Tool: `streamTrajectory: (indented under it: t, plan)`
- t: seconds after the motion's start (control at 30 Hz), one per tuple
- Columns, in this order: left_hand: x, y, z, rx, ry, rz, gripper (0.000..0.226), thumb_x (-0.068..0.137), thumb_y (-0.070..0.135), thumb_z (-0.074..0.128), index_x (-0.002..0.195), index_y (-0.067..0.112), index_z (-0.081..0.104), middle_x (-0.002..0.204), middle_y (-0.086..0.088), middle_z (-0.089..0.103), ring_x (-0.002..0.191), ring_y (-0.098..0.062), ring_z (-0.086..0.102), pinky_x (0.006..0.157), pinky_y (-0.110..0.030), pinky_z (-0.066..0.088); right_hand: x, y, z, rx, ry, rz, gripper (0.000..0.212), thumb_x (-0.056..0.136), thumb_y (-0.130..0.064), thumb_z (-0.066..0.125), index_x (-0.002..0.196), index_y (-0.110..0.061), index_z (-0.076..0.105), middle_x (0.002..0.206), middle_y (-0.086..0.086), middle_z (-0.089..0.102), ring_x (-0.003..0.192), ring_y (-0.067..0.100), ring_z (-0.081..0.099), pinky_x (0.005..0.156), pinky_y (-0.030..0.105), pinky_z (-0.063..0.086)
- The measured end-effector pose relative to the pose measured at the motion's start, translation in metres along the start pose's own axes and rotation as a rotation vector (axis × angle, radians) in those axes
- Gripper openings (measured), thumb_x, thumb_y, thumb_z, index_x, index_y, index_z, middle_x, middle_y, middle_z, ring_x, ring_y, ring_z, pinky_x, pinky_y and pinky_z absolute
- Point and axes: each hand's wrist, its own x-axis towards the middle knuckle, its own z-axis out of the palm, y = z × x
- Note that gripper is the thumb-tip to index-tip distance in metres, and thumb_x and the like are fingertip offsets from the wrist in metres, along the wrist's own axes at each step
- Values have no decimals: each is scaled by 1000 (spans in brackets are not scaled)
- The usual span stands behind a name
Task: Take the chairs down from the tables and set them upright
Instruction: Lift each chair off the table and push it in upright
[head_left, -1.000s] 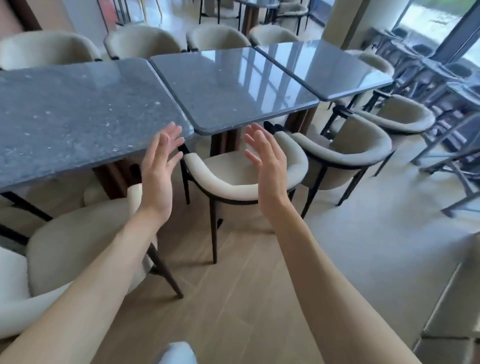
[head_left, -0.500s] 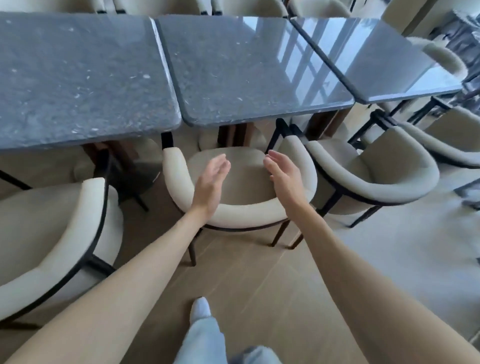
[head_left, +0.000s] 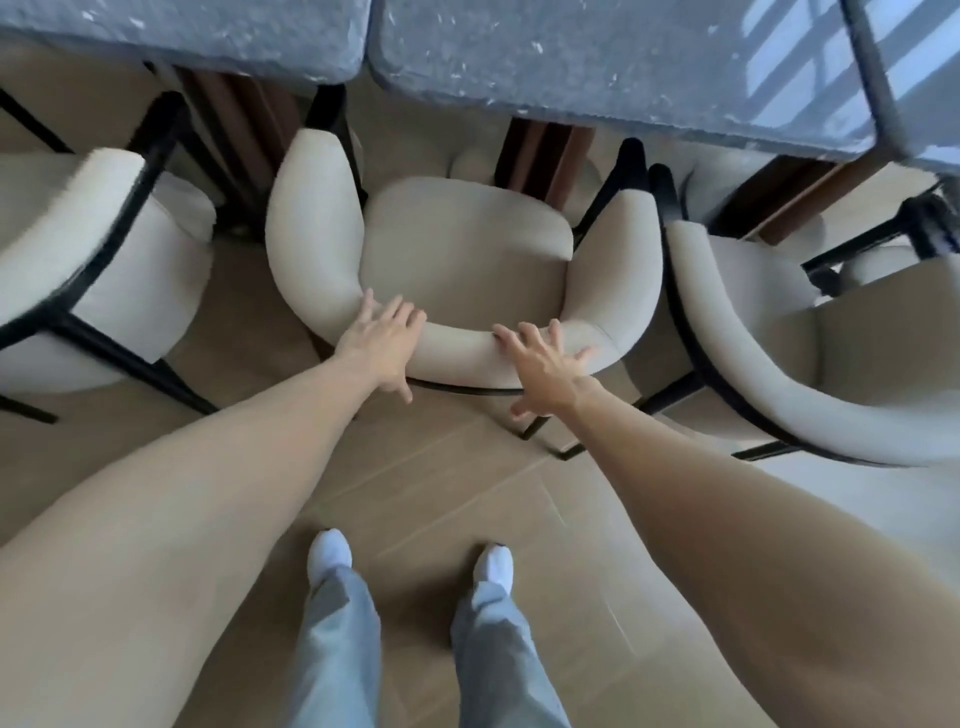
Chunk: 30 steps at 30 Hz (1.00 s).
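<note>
A cream upholstered chair (head_left: 462, 244) with black legs stands upright on the wooden floor, its seat tucked toward the grey stone table (head_left: 597, 62). My left hand (head_left: 382, 345) lies over the left part of its curved backrest, fingers on top and thumb down the outer side. My right hand (head_left: 545, 369) holds the right part of the backrest the same way. No chair is on the tabletops that I can see.
A matching chair (head_left: 67, 218) stands close on the left and another (head_left: 779, 364) close on the right, nearly touching the middle one. A second grey table (head_left: 208, 31) adjoins at the upper left. My feet in white socks stand on the floor behind the chair.
I have stepped closer and tilted my view down. Both hands have dropped from mid-air onto the middle chair's backrest and closed around it.
</note>
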Motion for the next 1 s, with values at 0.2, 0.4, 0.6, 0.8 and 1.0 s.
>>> streamTrajectory:
  t: [0.2,0.4,0.6,0.8,1.0]
  plan:
    - [8,-6,6,-12,78,-37,97,59,51,91,135,10,46,130,-9,59,130,-26,51,123,-44,18,12,-25,15,22,72,117,101,80,-26,84,155,-36,17,154,2,27,148,51,2,88,92,22]
    - [2,-6,4,-3,97,-58,88,59,46,92,129,8,52,123,-8,64,126,-26,55,123,-42,20,10,-29,20,-5,94,139,97,79,-20,84,153,-34,24,150,2,34,147,46,11,88,92,24]
    - [-32,-37,19,-2,82,-53,84,61,47,91,125,9,52,121,-8,64,122,-26,55,116,-44,32,6,-69,29,-58,122,105,93,79,-15,82,151,-35,26,147,1,37,143,44,19,85,91,28]
    - [-61,-76,33,30,43,-53,82,66,45,89,128,10,49,124,-6,62,123,-25,54,116,-46,31,11,-120,42,-73,168,96,89,83,-13,76,152,-36,23,146,-2,37,141,43,21,86,90,30]
    - [-70,-84,34,4,31,-45,82,68,43,89,130,8,49,126,-7,62,126,-25,53,119,-46,28,8,-134,40,-73,148,118,89,84,-17,77,152,-37,23,147,-3,37,142,42,20,88,89,30]
